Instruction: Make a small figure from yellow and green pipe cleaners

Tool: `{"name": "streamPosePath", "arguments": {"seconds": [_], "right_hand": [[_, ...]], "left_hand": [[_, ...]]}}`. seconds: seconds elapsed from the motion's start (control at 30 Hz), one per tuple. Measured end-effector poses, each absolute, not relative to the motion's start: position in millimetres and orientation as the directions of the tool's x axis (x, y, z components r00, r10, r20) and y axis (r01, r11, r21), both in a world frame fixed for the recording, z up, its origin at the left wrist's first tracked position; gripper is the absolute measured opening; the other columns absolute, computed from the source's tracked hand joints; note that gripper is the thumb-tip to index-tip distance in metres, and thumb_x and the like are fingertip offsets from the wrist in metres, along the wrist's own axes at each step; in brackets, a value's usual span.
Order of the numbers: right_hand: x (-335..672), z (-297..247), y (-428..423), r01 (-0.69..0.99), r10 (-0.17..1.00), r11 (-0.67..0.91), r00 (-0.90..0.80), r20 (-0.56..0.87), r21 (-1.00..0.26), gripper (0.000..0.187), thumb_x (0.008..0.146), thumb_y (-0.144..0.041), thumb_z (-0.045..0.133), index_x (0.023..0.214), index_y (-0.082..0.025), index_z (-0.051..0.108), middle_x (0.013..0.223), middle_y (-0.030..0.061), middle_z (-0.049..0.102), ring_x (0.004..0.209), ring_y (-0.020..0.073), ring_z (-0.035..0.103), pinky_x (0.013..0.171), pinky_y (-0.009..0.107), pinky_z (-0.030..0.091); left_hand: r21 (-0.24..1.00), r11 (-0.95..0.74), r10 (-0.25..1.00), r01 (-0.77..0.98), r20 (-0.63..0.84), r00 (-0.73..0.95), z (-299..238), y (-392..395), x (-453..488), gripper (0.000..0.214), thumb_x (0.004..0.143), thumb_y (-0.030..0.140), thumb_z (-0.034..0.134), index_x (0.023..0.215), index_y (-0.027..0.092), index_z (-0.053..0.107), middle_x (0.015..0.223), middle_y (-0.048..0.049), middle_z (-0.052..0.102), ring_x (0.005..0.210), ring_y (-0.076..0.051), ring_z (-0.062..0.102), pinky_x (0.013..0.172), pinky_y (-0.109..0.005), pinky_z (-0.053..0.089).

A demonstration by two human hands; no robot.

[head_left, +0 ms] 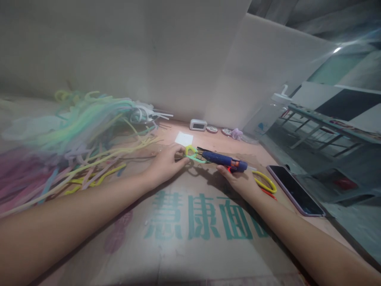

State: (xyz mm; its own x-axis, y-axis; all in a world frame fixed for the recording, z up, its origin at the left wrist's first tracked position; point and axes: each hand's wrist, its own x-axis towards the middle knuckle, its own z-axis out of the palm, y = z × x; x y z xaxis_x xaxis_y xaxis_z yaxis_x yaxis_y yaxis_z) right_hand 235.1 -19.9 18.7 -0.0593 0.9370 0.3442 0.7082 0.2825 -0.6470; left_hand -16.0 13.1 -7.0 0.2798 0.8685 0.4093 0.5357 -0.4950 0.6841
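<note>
Near the middle of the table, my left hand (170,163) is closed on a small looped piece of pipe cleaner (190,151), yellow and light green. My right hand (235,178) grips a dark blue glue gun (222,159) with a red light glowing at its handle. The gun's nozzle points left and meets or nearly meets the loop; whether they touch I cannot tell. A clear glue stick (251,169) sticks out of the gun's rear. Behind my right wrist lie scissors with yellow and orange handles (266,182), partly hidden.
A large heap of pastel pipe cleaners (89,119) spreads over the left side. At the back are a white paper (184,138), a small digital clock (198,125) and round tins (212,129). A phone (294,188) and a clear bottle (269,113) stand towards the right edge.
</note>
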Motion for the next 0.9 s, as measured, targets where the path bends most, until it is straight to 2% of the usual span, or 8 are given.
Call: {"name": "streamPosePath", "arguments": {"seconds": [0.3,0.63,0.9], "right_hand": [[232.5,21.0,-22.7,0.728,0.933,0.272,-0.040,0.357,-0.629,0.039,0.075,-0.064,0.061,0.076,-0.025,0.061,0.077,0.0075,0.073,0.079,0.0297,0.071,0.077,0.040,0.058],[234.6,19.1,-21.7,0.752,0.902,0.344,-0.100,0.419,-0.562,0.042,0.079,-0.067,0.060,0.075,-0.025,0.064,0.072,0.0074,0.072,0.073,0.0293,0.071,0.068,0.039,0.058],[233.4,19.1,-20.0,0.689,0.913,0.350,-0.099,0.396,-0.635,0.040,0.078,-0.065,0.062,0.074,-0.025,0.061,0.073,0.0080,0.070,0.074,0.0293,0.069,0.071,0.041,0.058]], "left_hand": [[0.682,-0.500,0.865,0.534,0.425,0.266,-9.1,14.2,-15.7,0.014,0.086,0.033,0.059,0.090,0.020,0.058,0.099,-0.0043,0.066,0.097,-0.024,0.061,0.089,-0.036,0.046],[0.699,-0.496,0.868,0.515,0.415,0.274,-11.1,15.5,-15.7,0.015,0.087,0.034,0.058,0.092,0.020,0.058,0.101,-0.0043,0.066,0.099,-0.024,0.061,0.090,-0.037,0.045],[0.700,-0.489,0.872,0.520,0.414,0.262,-8.5,14.5,-15.0,0.016,0.086,0.034,0.059,0.092,0.019,0.060,0.101,-0.0049,0.067,0.100,-0.024,0.061,0.090,-0.037,0.045]]}}
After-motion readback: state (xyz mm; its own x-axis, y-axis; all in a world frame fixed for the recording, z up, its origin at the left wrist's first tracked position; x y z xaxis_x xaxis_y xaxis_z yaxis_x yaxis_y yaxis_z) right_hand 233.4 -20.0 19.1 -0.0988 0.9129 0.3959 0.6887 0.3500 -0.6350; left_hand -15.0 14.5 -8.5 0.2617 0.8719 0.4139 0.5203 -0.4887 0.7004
